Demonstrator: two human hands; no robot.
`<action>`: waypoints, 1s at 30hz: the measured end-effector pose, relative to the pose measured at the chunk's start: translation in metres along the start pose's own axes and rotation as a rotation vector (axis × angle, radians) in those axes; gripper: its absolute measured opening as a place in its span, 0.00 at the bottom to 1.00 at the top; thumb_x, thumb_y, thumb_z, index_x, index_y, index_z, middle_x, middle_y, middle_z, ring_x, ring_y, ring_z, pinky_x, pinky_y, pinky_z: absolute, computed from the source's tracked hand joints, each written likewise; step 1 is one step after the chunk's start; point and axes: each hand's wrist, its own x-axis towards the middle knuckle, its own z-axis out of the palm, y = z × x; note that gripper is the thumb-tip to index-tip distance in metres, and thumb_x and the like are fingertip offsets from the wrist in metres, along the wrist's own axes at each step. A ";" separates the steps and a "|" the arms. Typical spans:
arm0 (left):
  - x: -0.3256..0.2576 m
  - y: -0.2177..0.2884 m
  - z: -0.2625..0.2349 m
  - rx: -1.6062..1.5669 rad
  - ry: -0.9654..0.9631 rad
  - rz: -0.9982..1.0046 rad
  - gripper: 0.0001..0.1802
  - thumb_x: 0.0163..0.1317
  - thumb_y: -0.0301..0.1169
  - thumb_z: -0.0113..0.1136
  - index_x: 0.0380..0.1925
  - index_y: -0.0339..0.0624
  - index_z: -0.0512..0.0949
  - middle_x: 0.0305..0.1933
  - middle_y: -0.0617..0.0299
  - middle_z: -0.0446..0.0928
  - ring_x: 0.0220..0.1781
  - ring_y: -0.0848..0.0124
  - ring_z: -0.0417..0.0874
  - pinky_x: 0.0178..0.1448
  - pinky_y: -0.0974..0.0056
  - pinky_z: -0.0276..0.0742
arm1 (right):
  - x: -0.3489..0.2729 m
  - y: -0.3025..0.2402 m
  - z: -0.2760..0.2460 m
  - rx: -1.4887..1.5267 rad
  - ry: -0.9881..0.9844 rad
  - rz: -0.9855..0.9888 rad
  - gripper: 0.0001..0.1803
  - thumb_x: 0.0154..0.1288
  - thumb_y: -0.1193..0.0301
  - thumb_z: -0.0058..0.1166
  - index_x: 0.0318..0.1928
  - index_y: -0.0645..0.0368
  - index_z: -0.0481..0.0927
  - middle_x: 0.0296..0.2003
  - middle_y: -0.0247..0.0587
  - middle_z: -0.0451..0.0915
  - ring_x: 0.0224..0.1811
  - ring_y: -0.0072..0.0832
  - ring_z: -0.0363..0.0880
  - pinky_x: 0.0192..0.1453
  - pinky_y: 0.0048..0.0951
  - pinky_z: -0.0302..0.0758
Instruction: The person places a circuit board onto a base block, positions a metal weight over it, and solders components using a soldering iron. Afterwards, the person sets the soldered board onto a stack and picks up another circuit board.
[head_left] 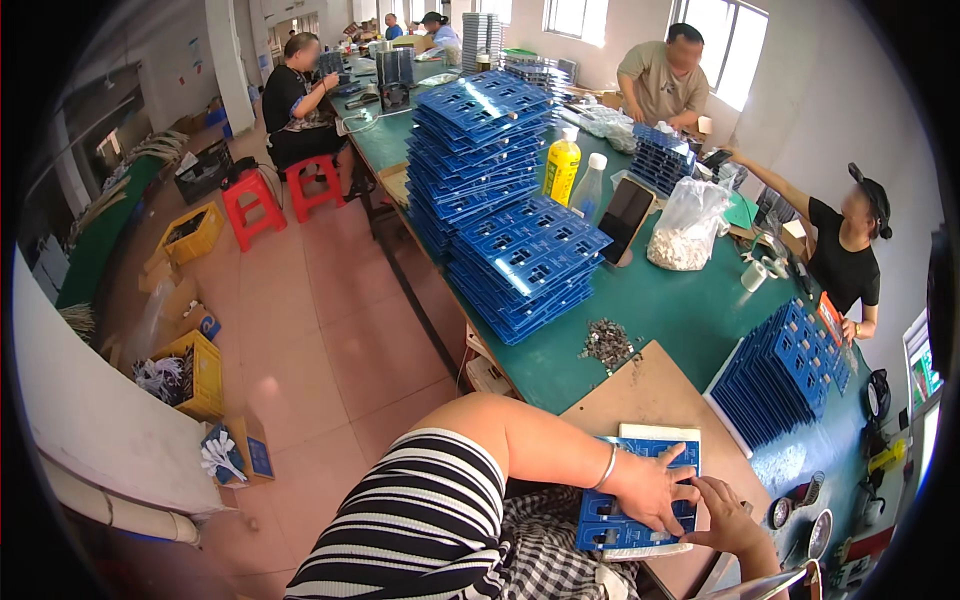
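Note:
A blue circuit board panel (598,537) lies on a white pad (655,432) on top of a brown board (640,388) at the table's near edge. My left hand (650,487), with a silver bangle at its wrist, lies on the panel with its fingers spread. Close by its fingertips, my right hand (728,515) has its fingers bent together at the panel's right side. Whatever may be between those fingers is too small to make out. A small heap of metal parts (607,343) lies just beyond the brown board.
Tall stacks of blue panels (530,255) rise ahead, and another stack of panels (778,375) stands to the right. Bottles (562,167), a phone (628,215) and a bag of white parts (684,225) stand beyond. Other people work around the green table (560,365); red stools (250,205) are left.

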 end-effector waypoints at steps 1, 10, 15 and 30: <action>0.000 0.000 0.000 0.006 -0.006 -0.004 0.21 0.70 0.50 0.46 0.62 0.81 0.71 0.73 0.52 0.54 0.77 0.39 0.44 0.68 0.18 0.30 | 0.000 0.003 0.004 0.007 0.001 0.003 0.56 0.39 0.55 0.77 0.68 0.60 0.62 0.65 0.52 0.64 0.69 0.51 0.61 0.72 0.49 0.60; 0.000 -0.004 -0.001 -0.025 0.023 0.009 0.19 0.70 0.48 0.48 0.58 0.71 0.77 0.56 0.55 0.66 0.69 0.47 0.56 0.70 0.20 0.32 | 0.001 -0.020 -0.001 -0.324 0.030 -0.033 0.38 0.42 0.55 0.74 0.56 0.52 0.76 0.65 0.38 0.65 0.70 0.47 0.60 0.71 0.53 0.58; 0.002 -0.022 0.004 -0.283 0.160 -0.018 0.17 0.72 0.43 0.46 0.45 0.50 0.81 0.45 0.58 0.72 0.62 0.58 0.66 0.74 0.29 0.38 | 0.012 -0.048 -0.008 -0.550 -0.036 0.032 0.38 0.44 0.51 0.72 0.55 0.54 0.79 0.65 0.41 0.66 0.72 0.43 0.59 0.72 0.51 0.59; -0.046 0.005 -0.038 0.005 0.669 -0.152 0.07 0.64 0.35 0.59 0.37 0.45 0.81 0.32 0.57 0.79 0.33 0.56 0.81 0.38 0.57 0.78 | 0.025 -0.034 0.015 -0.751 0.326 -0.120 0.18 0.57 0.67 0.52 0.46 0.61 0.83 0.57 0.38 0.76 0.59 0.33 0.71 0.64 0.38 0.69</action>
